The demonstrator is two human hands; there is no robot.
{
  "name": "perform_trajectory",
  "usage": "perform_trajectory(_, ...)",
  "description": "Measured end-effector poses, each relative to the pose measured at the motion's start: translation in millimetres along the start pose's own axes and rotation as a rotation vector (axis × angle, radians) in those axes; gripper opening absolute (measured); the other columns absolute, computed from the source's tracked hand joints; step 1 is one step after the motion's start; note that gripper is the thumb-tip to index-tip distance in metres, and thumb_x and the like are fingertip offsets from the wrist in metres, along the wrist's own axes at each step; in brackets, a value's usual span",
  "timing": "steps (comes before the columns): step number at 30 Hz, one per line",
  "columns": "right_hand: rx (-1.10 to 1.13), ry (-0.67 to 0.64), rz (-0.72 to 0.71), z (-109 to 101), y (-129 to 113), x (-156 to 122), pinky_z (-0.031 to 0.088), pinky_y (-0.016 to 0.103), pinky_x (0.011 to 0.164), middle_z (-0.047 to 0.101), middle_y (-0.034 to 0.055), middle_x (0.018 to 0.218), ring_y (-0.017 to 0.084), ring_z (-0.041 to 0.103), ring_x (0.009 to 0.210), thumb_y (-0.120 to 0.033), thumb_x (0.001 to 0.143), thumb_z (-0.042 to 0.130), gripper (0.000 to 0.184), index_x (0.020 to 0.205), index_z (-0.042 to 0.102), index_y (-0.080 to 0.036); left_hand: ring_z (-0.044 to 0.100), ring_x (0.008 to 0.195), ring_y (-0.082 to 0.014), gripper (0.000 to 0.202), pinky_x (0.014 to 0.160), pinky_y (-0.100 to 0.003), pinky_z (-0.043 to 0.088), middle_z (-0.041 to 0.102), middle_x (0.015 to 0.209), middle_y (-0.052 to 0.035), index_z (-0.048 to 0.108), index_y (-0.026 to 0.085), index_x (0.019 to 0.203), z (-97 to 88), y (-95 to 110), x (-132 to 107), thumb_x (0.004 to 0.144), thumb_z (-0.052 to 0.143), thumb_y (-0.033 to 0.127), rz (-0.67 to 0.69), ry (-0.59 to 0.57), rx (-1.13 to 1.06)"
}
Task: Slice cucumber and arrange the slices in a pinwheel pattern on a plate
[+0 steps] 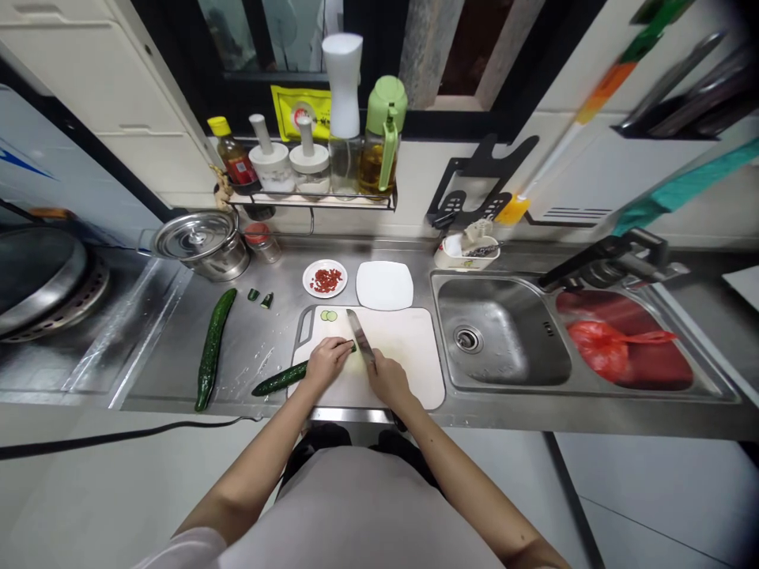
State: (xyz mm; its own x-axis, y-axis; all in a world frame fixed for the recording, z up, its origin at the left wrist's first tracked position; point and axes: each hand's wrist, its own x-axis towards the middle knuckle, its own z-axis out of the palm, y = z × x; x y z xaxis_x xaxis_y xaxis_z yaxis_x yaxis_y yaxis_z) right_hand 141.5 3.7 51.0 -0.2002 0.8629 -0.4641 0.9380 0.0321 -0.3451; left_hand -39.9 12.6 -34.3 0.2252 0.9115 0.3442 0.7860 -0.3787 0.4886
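My left hand (328, 363) is closed over a dark green cucumber (278, 380) that lies slanting across the left edge of the white cutting board (409, 375). The cucumber's cut end shows just past my fingertips. In my right hand (388, 379) is a kitchen knife (359, 335), its blade pointing away from me and standing beside that cut end; whether the two touch I cannot tell. Two pale cucumber slices (328, 315) overlap at the board's upper left. A whole second cucumber (214, 349) rests on the steel counter to the left, near two small cut-off ends (259, 298).
Behind the board stand a plate of chopped red pieces (325, 279) and a white square plate (385, 285). A steel pot (202, 243) is at the back left. The sink (504, 332) lies to the right, with a red bag (602, 350) in its second basin.
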Motion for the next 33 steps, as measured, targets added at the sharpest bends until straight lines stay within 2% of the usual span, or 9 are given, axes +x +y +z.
perform_trajectory(7,-0.008,-0.012,0.003,2,-6,-1,0.037,0.029,0.072,0.069,0.0134,0.102,0.023,0.064,0.093,-0.021,0.096,0.032,0.034,0.126,0.047,-0.014,0.059,0.094,-0.0177,0.024,0.080,-0.031,0.052,0.068,0.099,-0.0061,0.072,0.025,0.107,1.8,-1,-2,0.093,0.053,0.028,0.025,0.004,0.036)
perform_trajectory(20,-0.038,-0.034,0.007,-1,-11,0,0.038,0.029,0.071,0.069,0.0143,0.103,0.024,0.065,0.093,-0.021,0.097,0.033,0.034,0.127,0.046,-0.013,0.060,0.091,-0.0167,0.023,0.080,-0.031,0.053,0.069,0.098,-0.0060,0.073,0.024,0.101,2.2,1,1,0.094,0.052,0.028,0.012,0.016,0.027)
perform_trajectory(33,-0.005,-0.024,0.030,-1,-12,1,0.037,0.028,0.070,0.069,0.0124,0.100,0.023,0.065,0.091,-0.021,0.097,0.033,0.032,0.125,0.048,-0.014,0.061,0.092,-0.0171,0.023,0.081,-0.032,0.054,0.070,0.098,-0.0060,0.073,0.024,0.100,1.1,0,0,0.094,0.052,0.028,0.008,0.020,-0.004)
